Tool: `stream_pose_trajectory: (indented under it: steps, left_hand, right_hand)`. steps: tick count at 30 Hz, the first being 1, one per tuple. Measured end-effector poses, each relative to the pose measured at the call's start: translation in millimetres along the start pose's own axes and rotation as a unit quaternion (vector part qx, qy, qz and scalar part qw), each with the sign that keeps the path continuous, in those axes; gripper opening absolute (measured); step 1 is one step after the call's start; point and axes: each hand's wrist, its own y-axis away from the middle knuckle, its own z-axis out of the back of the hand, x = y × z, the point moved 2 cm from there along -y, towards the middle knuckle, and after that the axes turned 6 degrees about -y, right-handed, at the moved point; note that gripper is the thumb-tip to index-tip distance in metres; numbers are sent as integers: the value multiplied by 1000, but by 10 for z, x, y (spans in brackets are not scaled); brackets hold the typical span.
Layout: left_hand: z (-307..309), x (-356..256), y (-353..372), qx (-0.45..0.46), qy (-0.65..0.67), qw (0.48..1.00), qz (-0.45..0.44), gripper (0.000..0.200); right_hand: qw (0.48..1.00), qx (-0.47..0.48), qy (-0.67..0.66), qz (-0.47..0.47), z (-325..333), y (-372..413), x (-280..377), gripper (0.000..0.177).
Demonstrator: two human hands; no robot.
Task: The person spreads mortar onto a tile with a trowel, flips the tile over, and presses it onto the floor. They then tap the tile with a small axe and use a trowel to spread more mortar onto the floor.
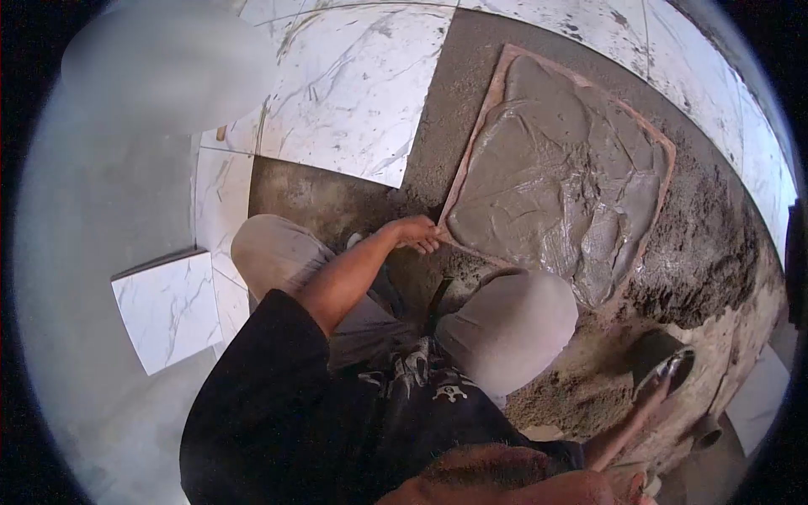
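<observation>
A square tile lies back side up, its reddish edge [471, 151] framing a thick spread of wet grey mortar [560, 168]. At the tile's near-left corner is my left hand [417, 234], fingers curled against the edge. Off to the right, my right hand [659, 392] reaches into the mouth of a dark bucket [652, 353] tipped on its side. Something shiny shows by those fingers, but they are too small and shadowed to make out what they hold.
White marbled tiles [353, 84] are laid on the left and along the far side. Rough damp mortar [707, 244] covers ground right of the coated tile. A loose white tile [168, 307] lies at left. My knees [513, 324] are close to the coated tile.
</observation>
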Motion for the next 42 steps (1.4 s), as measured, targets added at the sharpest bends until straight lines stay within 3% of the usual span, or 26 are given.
stream_pose_trajectory:
  steps: [1, 2, 3, 4, 6, 8, 10, 13, 14, 16, 18, 20, 21, 22, 24, 26, 28, 31, 33, 36, 39, 41, 42]
  left_hand:
    - [-33, -39, 20, -24, -10, 1000, -1, 42]
    - [-68, -48, 32, -47, -20, 999, -1, 42]
    - [-93, -13, 13, -49, -15, 999, -1, 42]
    - [-99, 31, -18, -74, -4, 997, -27, 40]
    - [-96, 113, -89, -105, 9, 993, -54, 39]
    - [-97, 159, -153, -135, 0, 989, -66, 46]
    - [-190, 56, -59, -148, 0, 986, -78, 45]
    - [-270, -57, -49, -148, 10, 985, -90, 40]
    - [-283, -60, -59, -185, 3, 980, -77, 35]
    - [-254, -11, -38, -227, 2, 972, -65, 31]
    - [-245, 24, -65, -209, -2, 973, -96, 32]
    - [-248, 12, -37, -234, -13, 967, -104, 31]
    - [-271, -27, -42, -258, -27, 960, -108, 31]
    - [-340, -128, 53, -293, -31, 950, -107, 31]
    - [-428, -188, 136, -315, -40, 941, -114, 32]
    - [-408, -173, 144, -388, -20, 910, -142, 34]
    - [-494, -220, 207, -401, -13, 901, -164, 36]
    - [-544, -301, 307, -422, -14, 890, -170, 38]
    - [-529, -299, 267, -428, -23, 890, -156, 39]
    - [-487, -249, 225, -480, -18, 851, -213, 39]
    - [-619, -560, 578, -477, -24, 846, -239, 34]
    - [-696, -773, 735, -518, 16, 791, -326, 27]
    - [-751, -903, 870, -516, 14, 793, -324, 27]
  right_hand:
    - [985, 57, -160, 37, -268, -332, -538, 35]
    - [950, 32, 275, 144, -799, 252, 415, 30]
    - [967, 124, 77, 211, -1173, 144, 247, 41]
    - [988, 103, -32, 108, -1596, 274, 221, 32]
    - [983, 103, -79, 131, -2093, 328, 84, 42]
    - [982, 94, -102, 126, -2217, 425, 182, 40]
    - [983, 72, -123, 120, -2269, 455, 221, 39]
    - [912, 72, -388, 115, -2316, 398, 197, 31]
    - [912, 70, -385, 118, -2296, 358, 197, 31]
    - [930, 53, -363, 26, -2368, 164, 32, 28]
    - [927, 73, -362, 71, -2358, 152, 62, 24]
    - [920, 79, -382, -46, -2364, 211, 163, 24]
    - [902, 43, -419, -95, -2361, 293, 306, 25]
    - [849, 90, -511, -96, -2357, 157, 110, 24]
    - [844, 34, -521, -127, -2316, 247, 216, 21]
    - [859, -28, -497, -117, -2275, 312, 367, 21]
    - [871, -79, -472, -112, -2211, 369, 464, 24]
    - [828, -84, -536, -140, -2189, 277, 338, 27]
    - [902, -69, -426, -25, -2168, -150, -233, 24]
    - [808, -97, -572, -104, -2036, 592, 892, 19]
    - [817, -91, -567, -41, -1829, 696, 1120, 15]
    - [812, -116, -572, -28, -1724, 714, 1262, 16]
    - [805, -134, -577, -13, -1668, 715, 1350, 18]
